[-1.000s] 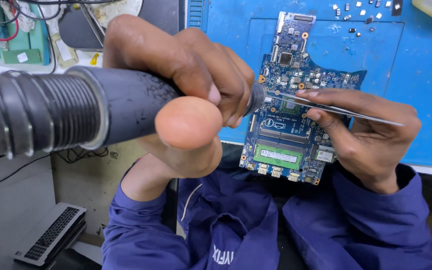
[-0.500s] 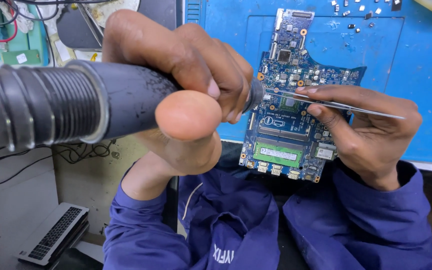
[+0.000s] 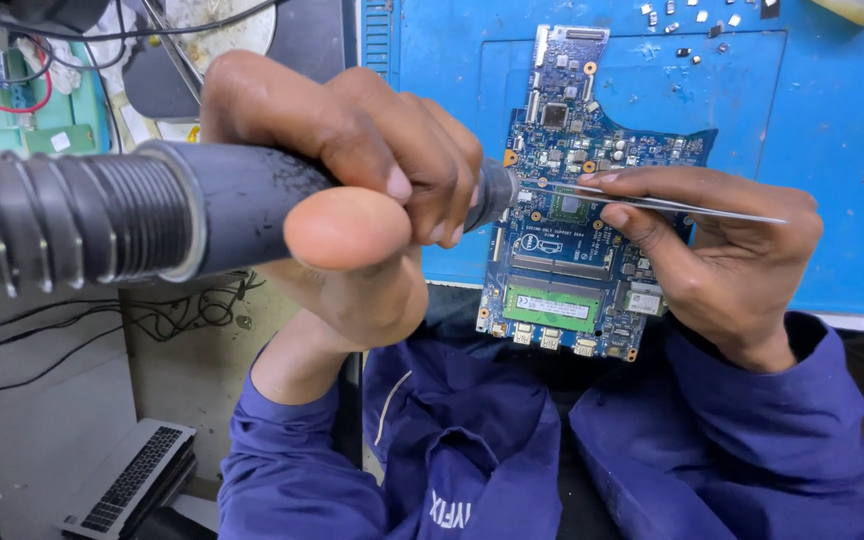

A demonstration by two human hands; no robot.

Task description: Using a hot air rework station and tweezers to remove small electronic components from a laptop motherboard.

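Observation:
My left hand [image 3: 352, 190] grips a thick black hot-air handpiece [image 3: 152, 215] with a ribbed hose, its metal nozzle [image 3: 497, 192] aimed at a chip on a blue laptop circuit board [image 3: 577, 190]. My right hand [image 3: 722, 250] pinches thin metal tweezers [image 3: 672, 203], their tip lying next to the nozzle over the same spot. The board rests on a blue work mat [image 3: 802, 150], its near edge overhanging toward my lap. A green memory strip [image 3: 550, 305] sits low on the board.
Small loose chips [image 3: 697, 18] lie at the mat's far edge. Cables and green boards [image 3: 12, 90] crowd the bench at far left. A closed-up laptop with a keyboard [image 3: 132, 480] lies on the floor at lower left. Blue sleeves fill the bottom.
Both hands, the handpiece and the tweezers hold nearly the same pose over the board; the view has only shifted slightly.

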